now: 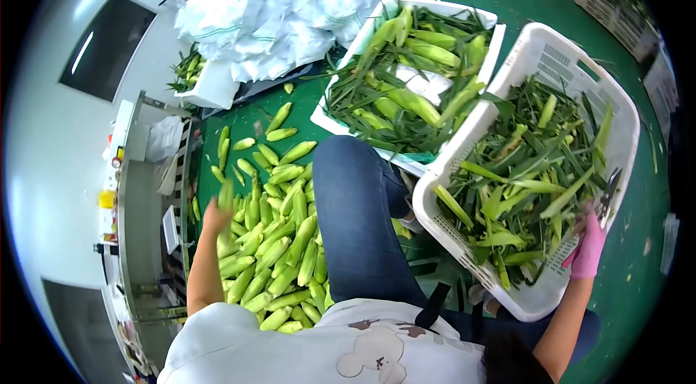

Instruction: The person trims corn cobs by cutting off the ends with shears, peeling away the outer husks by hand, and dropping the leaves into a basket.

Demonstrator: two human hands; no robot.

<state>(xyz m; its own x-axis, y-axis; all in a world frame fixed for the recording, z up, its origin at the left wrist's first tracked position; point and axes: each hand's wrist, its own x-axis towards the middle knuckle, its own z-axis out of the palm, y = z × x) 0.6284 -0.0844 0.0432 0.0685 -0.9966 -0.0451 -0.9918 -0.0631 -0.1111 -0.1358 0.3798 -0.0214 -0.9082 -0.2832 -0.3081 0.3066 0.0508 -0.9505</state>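
Note:
My bare left hand [214, 219] is out over the left side of a heap of green corn ears [279, 239] on the floor. Its fingers are closed around an ear of corn [226, 195], slightly blurred. My right hand [587, 248], in a pink glove, is at the right wall of a white plastic crate [428, 203]. It grips a dark-bladed pair of shears [611, 187], blades pointing away from me; the handles are mostly hidden by the glove. Cut husks and leaves [529, 174] fill much of the crate.
A white foam box [500, 39] with unhusked corn and leaves stands beyond my knee. White sacks [275, 14] are piled at the far left, beside a smaller white box [214, 85]. A metal workbench [134, 188] runs along the left. More crates [616, 14] stand at the far right.

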